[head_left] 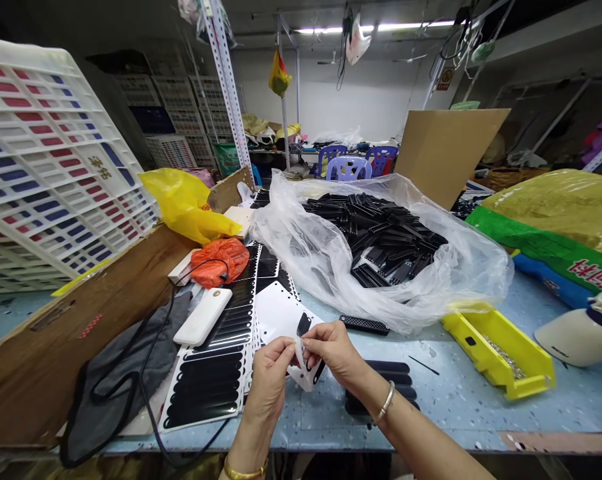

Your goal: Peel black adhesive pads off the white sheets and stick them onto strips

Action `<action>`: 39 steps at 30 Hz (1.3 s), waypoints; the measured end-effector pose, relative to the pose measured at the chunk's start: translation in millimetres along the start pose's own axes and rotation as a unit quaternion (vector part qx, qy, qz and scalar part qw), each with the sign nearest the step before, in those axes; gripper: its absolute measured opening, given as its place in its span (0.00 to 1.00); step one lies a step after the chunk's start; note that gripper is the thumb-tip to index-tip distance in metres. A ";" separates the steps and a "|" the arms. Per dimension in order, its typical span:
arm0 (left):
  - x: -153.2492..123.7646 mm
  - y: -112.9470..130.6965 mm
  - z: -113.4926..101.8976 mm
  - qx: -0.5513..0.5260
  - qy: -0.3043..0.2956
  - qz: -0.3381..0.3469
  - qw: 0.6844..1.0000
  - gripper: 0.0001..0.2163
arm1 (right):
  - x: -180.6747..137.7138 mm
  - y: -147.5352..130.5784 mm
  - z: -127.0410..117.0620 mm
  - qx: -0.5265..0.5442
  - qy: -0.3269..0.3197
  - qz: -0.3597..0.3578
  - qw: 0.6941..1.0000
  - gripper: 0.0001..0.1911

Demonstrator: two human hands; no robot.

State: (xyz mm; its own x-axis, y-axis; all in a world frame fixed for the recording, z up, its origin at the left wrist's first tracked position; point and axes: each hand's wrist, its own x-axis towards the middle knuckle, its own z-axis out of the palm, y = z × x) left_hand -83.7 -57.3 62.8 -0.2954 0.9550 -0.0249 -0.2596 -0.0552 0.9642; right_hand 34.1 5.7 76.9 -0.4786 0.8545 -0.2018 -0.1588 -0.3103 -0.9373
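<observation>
My left hand and my right hand meet over the front of the table, thumbs and fingertips pinched. Between them is a small, curled piece of white sticker sheet with black patches; both hands grip it. Behind it lies a larger white backing sheet with scattered black spots. Sheets of long black stickers are stacked to the left. Just past my right hand is a black, perforated strip-shaped part. Several dark flat strips lie side by side near my right wrist, partly hidden by it.
A clear plastic bag full of black parts spreads across the table. To the right stand a yellow bin and a white bottle. A white power bank, cable and grey cloth lie left, beside a wooden board.
</observation>
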 end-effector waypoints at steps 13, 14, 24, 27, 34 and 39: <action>-3.6 -11.0 -16.1 0.026 0.056 -0.005 0.998 0.12 | 27.3 -22.8 -47.0 -0.192 0.165 -0.119 0.960 0.09; -4.6 -10.9 -18.6 0.029 0.047 -0.005 0.998 0.12 | 31.2 -29.5 -52.6 -0.185 0.140 -0.095 0.968 0.13; -5.3 -2.2 -25.9 0.219 0.192 0.094 0.952 0.10 | 34.6 -42.5 -53.2 -0.081 -0.033 -0.023 0.996 0.11; -13.3 10.2 -10.9 0.296 0.229 0.187 0.908 0.07 | 29.3 -40.9 -48.6 -0.047 -0.043 -0.003 0.998 0.11; -20.1 31.3 12.1 0.302 0.182 0.253 0.901 0.08 | 17.4 -32.9 -35.6 -0.051 0.006 -0.037 0.998 0.09; -35.4 37.4 15.6 0.282 0.104 0.232 0.925 0.04 | 16.5 -26.4 -25.5 -0.068 0.076 -0.046 0.994 0.09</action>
State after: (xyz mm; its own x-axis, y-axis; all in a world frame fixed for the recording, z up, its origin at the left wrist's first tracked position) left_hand -68.6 -88.6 103.9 -0.4411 0.7867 0.4319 0.4434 -0.2273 0.8670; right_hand 52.4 38.6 91.1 -0.3300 0.9329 -0.1443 -0.0732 -0.1777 -0.9814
